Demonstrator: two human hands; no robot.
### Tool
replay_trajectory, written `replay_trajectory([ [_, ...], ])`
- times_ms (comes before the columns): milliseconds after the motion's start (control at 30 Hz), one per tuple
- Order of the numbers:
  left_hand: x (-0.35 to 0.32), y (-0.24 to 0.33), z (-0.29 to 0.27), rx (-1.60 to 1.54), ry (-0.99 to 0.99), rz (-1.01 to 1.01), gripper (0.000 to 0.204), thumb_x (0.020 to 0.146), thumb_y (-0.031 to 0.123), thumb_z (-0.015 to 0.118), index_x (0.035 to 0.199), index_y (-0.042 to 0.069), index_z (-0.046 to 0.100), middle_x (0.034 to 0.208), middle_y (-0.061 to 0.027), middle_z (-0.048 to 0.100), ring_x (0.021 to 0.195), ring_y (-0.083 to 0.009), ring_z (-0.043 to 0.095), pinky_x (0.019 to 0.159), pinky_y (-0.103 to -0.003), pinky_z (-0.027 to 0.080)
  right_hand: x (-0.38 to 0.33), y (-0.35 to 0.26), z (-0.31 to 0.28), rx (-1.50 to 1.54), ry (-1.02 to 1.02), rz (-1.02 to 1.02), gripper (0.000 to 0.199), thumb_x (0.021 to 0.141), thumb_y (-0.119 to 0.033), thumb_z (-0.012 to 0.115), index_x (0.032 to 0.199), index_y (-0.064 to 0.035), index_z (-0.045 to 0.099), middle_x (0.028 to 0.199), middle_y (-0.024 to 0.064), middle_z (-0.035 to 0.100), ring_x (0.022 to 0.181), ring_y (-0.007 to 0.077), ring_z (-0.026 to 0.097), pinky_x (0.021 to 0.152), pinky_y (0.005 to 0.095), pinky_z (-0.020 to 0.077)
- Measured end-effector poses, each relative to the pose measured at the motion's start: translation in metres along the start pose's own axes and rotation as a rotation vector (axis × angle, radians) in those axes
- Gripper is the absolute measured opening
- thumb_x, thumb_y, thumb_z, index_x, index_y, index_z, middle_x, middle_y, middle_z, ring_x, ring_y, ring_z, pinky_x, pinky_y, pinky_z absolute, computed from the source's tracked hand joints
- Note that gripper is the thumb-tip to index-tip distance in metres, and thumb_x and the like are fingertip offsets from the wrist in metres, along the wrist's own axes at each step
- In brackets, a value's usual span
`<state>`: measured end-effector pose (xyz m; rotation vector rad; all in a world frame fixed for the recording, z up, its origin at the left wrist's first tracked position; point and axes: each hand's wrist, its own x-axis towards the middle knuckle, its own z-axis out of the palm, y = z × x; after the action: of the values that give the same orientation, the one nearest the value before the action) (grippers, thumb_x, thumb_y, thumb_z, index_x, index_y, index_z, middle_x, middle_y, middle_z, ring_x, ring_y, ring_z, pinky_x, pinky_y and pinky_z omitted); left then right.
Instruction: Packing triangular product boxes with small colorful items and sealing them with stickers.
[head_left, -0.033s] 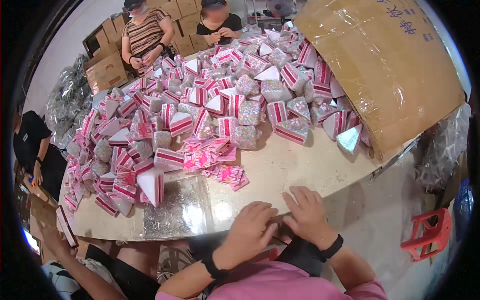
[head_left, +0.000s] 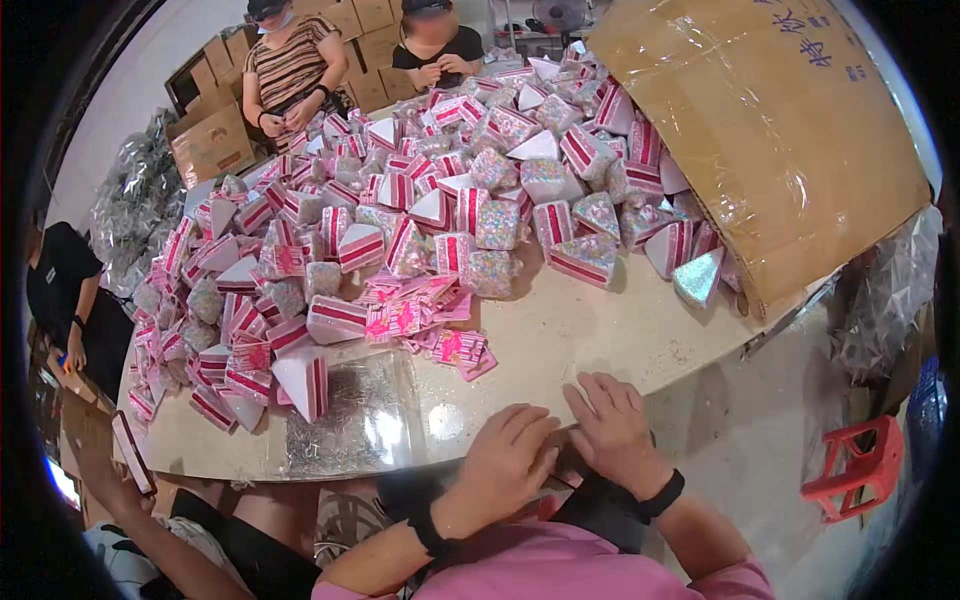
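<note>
Loosely bent and empty, the left hand (head_left: 503, 458) and right hand (head_left: 612, 428) sit at the table (head_left: 570, 335) edge; ahead-left lie pink cards (head_left: 460, 349), beyond them cake-slice shapes (head_left: 432, 208), both too heaped to count.

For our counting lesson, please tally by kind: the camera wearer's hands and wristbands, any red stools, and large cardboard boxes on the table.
Hands (left hand, right hand): 2
Black wristbands: 2
Red plastic stool: 1
Large cardboard box: 1
Total: 6
</note>
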<state>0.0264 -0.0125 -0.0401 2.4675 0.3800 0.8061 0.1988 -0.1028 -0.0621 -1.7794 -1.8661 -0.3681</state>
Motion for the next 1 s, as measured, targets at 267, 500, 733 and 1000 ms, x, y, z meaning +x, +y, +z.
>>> replay_trajectory([
  [267, -0.007, -0.017, 0.013, 0.049, 0.012, 0.063, 0.036, 0.069, 0.0, 0.064, 0.105, 0.0, 0.056, 0.103, -0.0159, 0.057, 0.1, -0.0351, 0.054, 0.086, -0.041, 0.046, -0.021, 0.016, 0.024, -0.016, 0.128, -0.233, 0.037, 0.071, -0.011, 0.057, 0.105, 0.0037, 0.057, 0.105, 0.0154, 0.059, 0.095, 0.0289, 0.057, 0.082, 0.0422, 0.0452],
  [500, -0.022, -0.019, -0.006, -0.007, 0.046, -0.009, 0.034, 0.071, 0.0, 0.065, 0.104, 0.0, 0.057, 0.104, -0.0153, 0.057, 0.1, -0.0337, 0.054, 0.085, -0.04, 0.046, -0.019, 0.024, 0.018, 0.024, 0.139, -0.284, 0.027, 0.069, -0.01, 0.058, 0.093, 0.0013, 0.06, 0.094, 0.0134, 0.06, 0.085, 0.0283, 0.057, 0.075, 0.042, 0.0464],
  [733, -0.026, -0.016, -0.011, -0.002, 0.091, 0.014, 0.033, 0.075, 0.003, 0.065, 0.107, 0.0, 0.057, 0.107, -0.017, 0.056, 0.102, -0.0341, 0.054, 0.087, -0.039, 0.046, 0.004, 0.009, 0.014, 0.5, 0.258, 0.196, 0.005, 0.08, -0.003, 0.056, 0.082, 0.0011, 0.058, 0.083, 0.0105, 0.058, 0.078, 0.0268, 0.056, 0.07, 0.0329, 0.0458],
  [1000, -0.007, -0.003, 0.003, -0.215, 0.174, -0.212, 0.02, 0.083, 0.01, 0.062, 0.1, 0.001, 0.058, 0.094, -0.0174, 0.059, 0.085, -0.0341, 0.058, 0.074, -0.037, 0.048, 0.028, -0.046, -0.005, 0.974, 0.118, 0.43, 0.007, 0.085, -0.006, 0.057, 0.082, 0.0001, 0.057, 0.077, 0.0065, 0.055, 0.072, 0.0158, 0.053, 0.066, 0.0268, 0.0426],
])
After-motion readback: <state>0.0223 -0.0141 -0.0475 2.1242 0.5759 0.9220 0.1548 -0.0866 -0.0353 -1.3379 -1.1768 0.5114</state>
